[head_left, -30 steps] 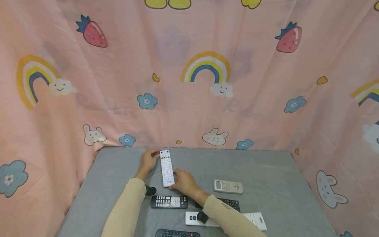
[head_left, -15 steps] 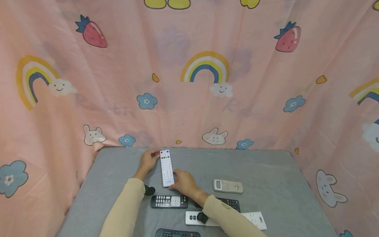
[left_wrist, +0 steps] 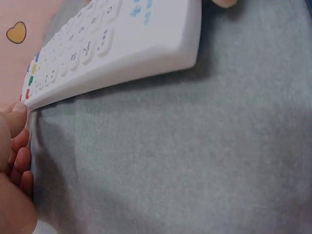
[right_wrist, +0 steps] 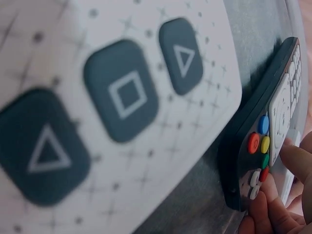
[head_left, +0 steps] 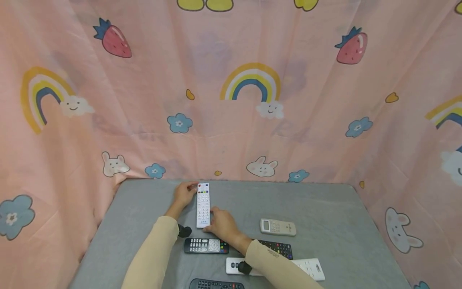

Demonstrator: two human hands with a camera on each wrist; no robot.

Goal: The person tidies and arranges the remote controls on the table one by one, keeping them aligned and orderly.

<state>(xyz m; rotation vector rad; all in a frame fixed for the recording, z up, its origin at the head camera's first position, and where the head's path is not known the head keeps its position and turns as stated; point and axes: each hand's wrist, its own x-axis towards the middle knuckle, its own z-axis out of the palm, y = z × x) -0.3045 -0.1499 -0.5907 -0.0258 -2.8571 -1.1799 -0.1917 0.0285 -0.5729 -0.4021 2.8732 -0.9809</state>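
A slim white remote control (head_left: 203,206) points away from me at the back of the grey table, its buttons facing up. My left hand (head_left: 185,194) pinches its far left corner; in the left wrist view the thumb (left_wrist: 18,117) meets the edge by the red button. At the near right corner, my right hand (head_left: 225,226) grips with thumb and fingers. Little of that grip shows in the left wrist view, where only a fingertip (left_wrist: 225,2) appears. Fingers (right_wrist: 297,158) of the right hand are partly hidden behind a black remote in the right wrist view.
Just nearer lies a black remote (head_left: 202,245) with coloured buttons. Another black remote (head_left: 281,249) and a long white remote (head_left: 311,268) lie partly under my right forearm. A beige remote with a small screen (head_left: 278,227) sits rightward, a dark remote (head_left: 216,284) at the bottom.
The white remote has turned slightly: its far end has shifted right and its near end left, so it stands straighter. Both hands have moved with it.
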